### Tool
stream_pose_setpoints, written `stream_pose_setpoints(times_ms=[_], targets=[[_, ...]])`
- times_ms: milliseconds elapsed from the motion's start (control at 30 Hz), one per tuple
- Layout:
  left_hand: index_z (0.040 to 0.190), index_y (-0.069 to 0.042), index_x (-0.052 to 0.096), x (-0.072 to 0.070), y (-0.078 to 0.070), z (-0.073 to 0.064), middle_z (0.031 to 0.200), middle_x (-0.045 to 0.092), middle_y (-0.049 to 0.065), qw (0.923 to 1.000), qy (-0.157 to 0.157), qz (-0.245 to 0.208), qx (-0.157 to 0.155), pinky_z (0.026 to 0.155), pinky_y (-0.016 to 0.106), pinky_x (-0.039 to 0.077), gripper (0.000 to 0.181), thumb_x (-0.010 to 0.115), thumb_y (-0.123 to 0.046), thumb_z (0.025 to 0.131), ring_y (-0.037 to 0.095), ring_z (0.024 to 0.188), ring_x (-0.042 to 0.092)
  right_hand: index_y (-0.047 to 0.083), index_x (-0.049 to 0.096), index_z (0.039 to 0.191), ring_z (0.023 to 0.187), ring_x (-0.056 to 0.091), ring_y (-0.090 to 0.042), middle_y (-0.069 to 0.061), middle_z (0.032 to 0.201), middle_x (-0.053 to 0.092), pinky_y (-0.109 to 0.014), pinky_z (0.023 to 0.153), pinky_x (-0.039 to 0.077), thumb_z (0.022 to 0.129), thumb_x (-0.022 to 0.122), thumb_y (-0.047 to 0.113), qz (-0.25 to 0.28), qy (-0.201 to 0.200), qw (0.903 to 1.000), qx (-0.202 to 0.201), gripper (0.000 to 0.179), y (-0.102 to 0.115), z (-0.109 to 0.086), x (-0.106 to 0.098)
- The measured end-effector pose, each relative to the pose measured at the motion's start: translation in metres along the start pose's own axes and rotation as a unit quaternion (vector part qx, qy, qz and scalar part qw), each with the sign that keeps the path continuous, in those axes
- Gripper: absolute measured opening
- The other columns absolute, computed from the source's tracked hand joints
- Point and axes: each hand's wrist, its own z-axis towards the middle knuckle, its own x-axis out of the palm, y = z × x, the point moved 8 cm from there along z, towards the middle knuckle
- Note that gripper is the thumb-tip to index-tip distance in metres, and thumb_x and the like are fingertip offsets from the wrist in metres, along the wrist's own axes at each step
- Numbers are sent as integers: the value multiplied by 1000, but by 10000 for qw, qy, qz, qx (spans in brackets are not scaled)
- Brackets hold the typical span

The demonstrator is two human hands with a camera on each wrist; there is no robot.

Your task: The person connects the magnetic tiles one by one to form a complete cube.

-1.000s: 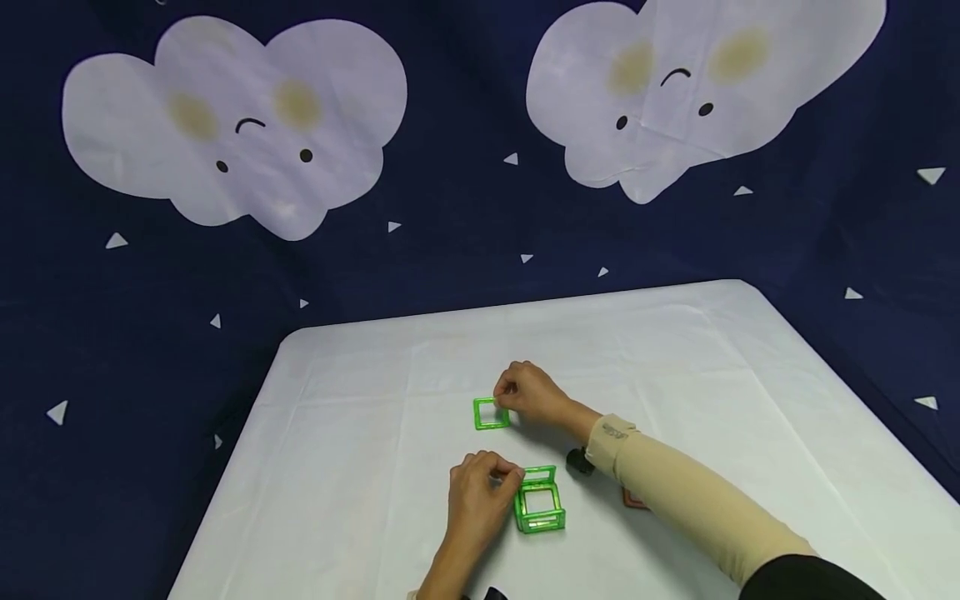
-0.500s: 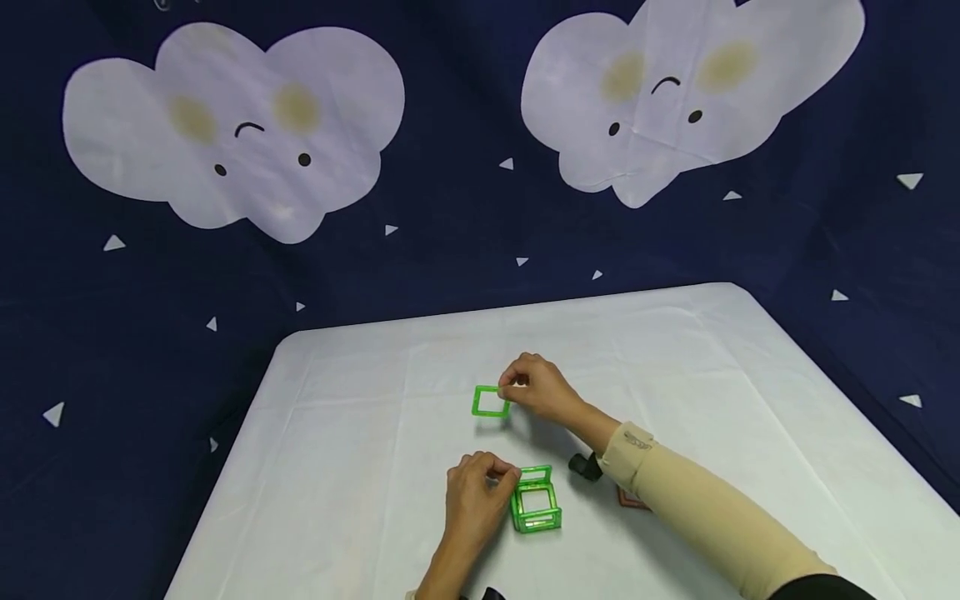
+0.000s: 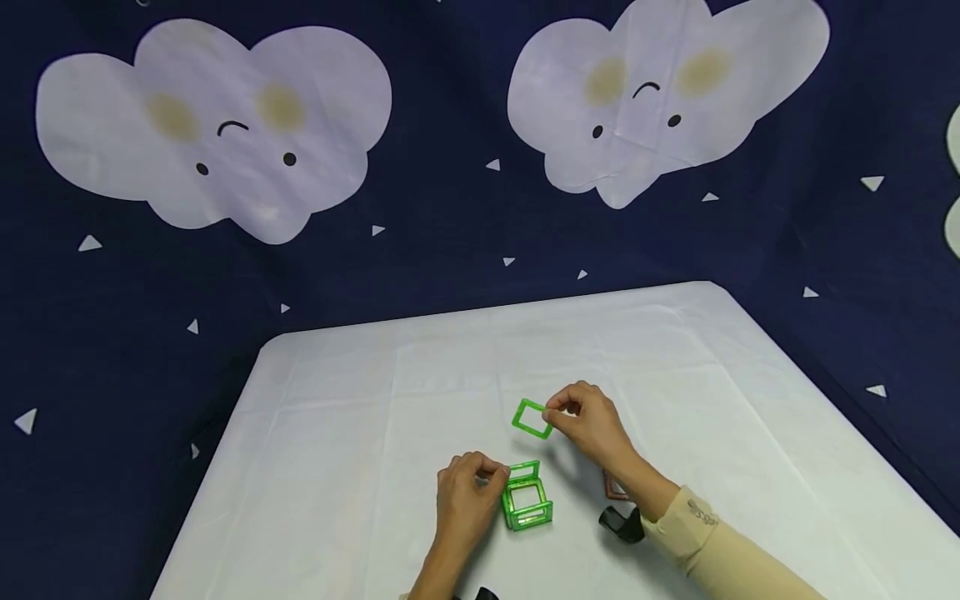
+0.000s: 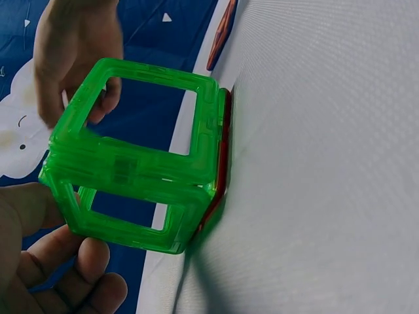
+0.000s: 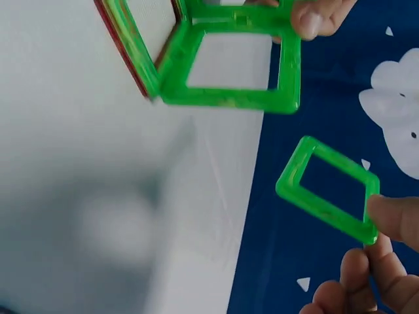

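Observation:
An open-topped box of green square magnetic tiles [image 3: 529, 522] stands on the white table. Its see-through tiles have thick green rims, and a red tile [image 4: 226, 140] forms its base in the left wrist view. My left hand [image 3: 467, 497] pinches the box's upper left edge between thumb and fingers. Beyond the box and to its right, my right hand [image 3: 594, 423] holds a loose green square magnetic tile [image 3: 529, 431] by one edge. That tile [image 5: 324, 214] hangs tilted in the air, apart from the box, in the right wrist view.
A reddish square tile [image 3: 610, 486] lies on the table [image 3: 360, 467], partly hidden by my right forearm. A black wrist camera [image 3: 622, 525] sits under that wrist. Behind the table hangs a dark blue cloth [image 3: 435, 142] with clouds and small white triangles.
The right hand has lifted the loose green tile off the table and brought it right and nearer, turning it. My left hand keeps its pinch on the box.

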Motion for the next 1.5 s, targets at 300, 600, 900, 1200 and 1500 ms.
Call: stream_pose_setpoints(times_ms=[300,600,900,1200,1500], targets=[[69,-24,65,-1,1,-1,67,63,-13,9999,-106,-47,30,82,35,37,13,74,-19,77,4,70,55,15,68,81,73,49,-12,1,71,62,-26,71,39,79,73,19,124,-302,9958,857,6,-26,-38,-4],[68,-23,65,-2,0,-1,66,62,-13,9997,-214,-90,89,81,34,38,14,75,-18,76,5,69,55,16,66,80,70,46,-9,2,70,59,-22,61,38,79,73,21,70,-524,9923,1119,8,-38,-64,-6],[68,-23,65,0,-2,-2,66,62,-13,9996,-261,-35,138,78,33,37,13,75,-18,76,5,69,55,17,65,76,64,44,-4,10,63,56,-22,68,34,74,76,15,-199,-940,9923,783,11,-37,-84,1],[68,-23,65,-1,-3,-2,66,63,-12,9995,-268,-32,160,80,34,38,13,74,-19,77,4,68,53,19,64,75,67,46,-2,13,65,54,-21,61,38,71,77,14,-314,-1234,9905,525,14,-28,-93,9],[68,-23,65,1,-2,-3,66,63,-11,9995,-274,-34,184,79,33,37,14,74,-19,77,5,68,54,17,63,76,65,42,0,12,63,51,-19,58,37,70,78,11,-128,-1208,9920,335,17,-23,-97,17]])
